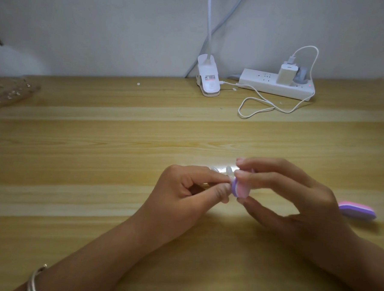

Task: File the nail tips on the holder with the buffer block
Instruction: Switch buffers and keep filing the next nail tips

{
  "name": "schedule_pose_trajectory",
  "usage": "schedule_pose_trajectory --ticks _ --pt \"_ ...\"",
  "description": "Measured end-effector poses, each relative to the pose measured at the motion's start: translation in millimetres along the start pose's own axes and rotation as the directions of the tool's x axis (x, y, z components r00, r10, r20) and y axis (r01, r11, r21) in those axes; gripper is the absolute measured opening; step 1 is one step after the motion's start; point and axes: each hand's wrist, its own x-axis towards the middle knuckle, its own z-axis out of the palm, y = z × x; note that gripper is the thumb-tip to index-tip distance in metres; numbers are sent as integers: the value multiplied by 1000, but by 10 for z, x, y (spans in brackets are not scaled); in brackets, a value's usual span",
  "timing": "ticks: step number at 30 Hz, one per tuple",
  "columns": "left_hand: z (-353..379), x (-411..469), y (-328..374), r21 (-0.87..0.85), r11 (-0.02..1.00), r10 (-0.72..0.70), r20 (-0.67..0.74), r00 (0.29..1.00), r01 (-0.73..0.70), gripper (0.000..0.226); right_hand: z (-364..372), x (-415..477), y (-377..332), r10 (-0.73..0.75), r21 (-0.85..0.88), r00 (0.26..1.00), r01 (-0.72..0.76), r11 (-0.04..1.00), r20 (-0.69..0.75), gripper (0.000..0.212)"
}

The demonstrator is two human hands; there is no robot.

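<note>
Pale wood grain runs across the desk (98,140), which meets a plain grey-white wall at the back. Near the middle of the desk, close to the camera, both hands work together. The left hand (184,189) has its grip pressed together, thumb and forefinger pinching the holder (216,170), of which only a clear, glossy bit shows past the fingertips. A translucent nail tip (229,170) stands up from it, just beside the right fingers. The right hand (291,192) pinches the buffer block (240,188), a small pink and purple layered piece, between thumb below and fingers above; its purple edge touches the tip end of the holder right at the left thumb. A second pink and purple block (357,210) lies flat on the desk to the right, partly hidden behind the right hand. A thin silver bangle (35,277) circles the left wrist. At the back, a white clip lamp (209,79) sits on the desk, its neck rising out of view, and a white power strip (276,86) carries a white charger (286,74), whose cable (255,105) loops over the wood. At the far left edge lies a blurred brownish thing with small pale specks.
</note>
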Motion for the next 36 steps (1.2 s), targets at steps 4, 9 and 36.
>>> schedule_pose_trajectory --ticks 4,9,36 --pt "-16 3 30 -26 999 41 10 999 -41 14 71 -14 -75 -53 27 998 53 998 -19 21" --pt "-9 -8 0 -33 999 -2 -5 1000 2 14 14 12 -34 -12 -34 999 10 999 -43 19" --pt "5 -5 48 -42 997 -58 94 994 62 17 39 53 8 23 -75 1000 -22 997 5 21"
